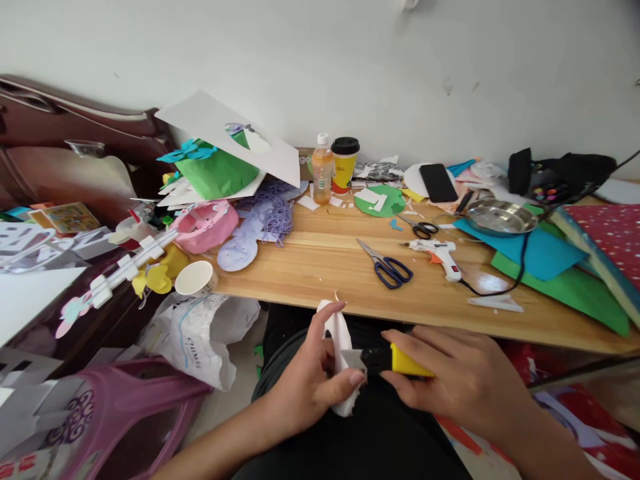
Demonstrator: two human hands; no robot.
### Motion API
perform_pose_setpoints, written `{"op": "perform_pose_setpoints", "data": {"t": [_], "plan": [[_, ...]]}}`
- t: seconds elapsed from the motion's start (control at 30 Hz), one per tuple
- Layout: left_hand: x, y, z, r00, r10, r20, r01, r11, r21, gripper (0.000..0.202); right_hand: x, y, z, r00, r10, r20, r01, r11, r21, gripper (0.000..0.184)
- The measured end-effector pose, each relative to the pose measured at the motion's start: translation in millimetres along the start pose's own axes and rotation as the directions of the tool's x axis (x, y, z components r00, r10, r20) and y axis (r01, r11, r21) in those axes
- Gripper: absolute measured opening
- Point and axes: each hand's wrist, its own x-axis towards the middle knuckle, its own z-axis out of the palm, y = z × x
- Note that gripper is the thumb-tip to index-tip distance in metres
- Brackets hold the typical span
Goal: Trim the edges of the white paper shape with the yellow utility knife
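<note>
Above my lap, my left hand (310,373) grips a white, rough-edged piece (341,333) that looks like foam or folded paper; I cannot tell which. Its thumb presses near the lower end. My right hand (445,373) is wrapped round the yellow and black handle of a utility knife (400,360). The knife's blade points left and meets the white piece just above my left thumb. On the table beyond my hands lie blue-handled scissors (393,269) and a white hot glue gun (437,255) with its cord running right.
The wooden table (310,273) carries a juice bottle (323,170), a yellow cup (345,165), a phone (437,183), a metal bowl (501,216) and a paper cup (195,278). Coloured paper is stacked at both sides. A pink plastic stool (135,393) and a white bag (200,340) stand below left.
</note>
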Motion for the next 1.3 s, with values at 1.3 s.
{"op": "perform_pose_setpoints", "data": {"t": [1.3], "plan": [[5,-5,1.1,0.998,0.019,-0.066,-0.015,0.998,0.060,0.085,3,-2,11,1.000,0.010,-0.002,-0.010,1.000,-0.016,0.025]]}}
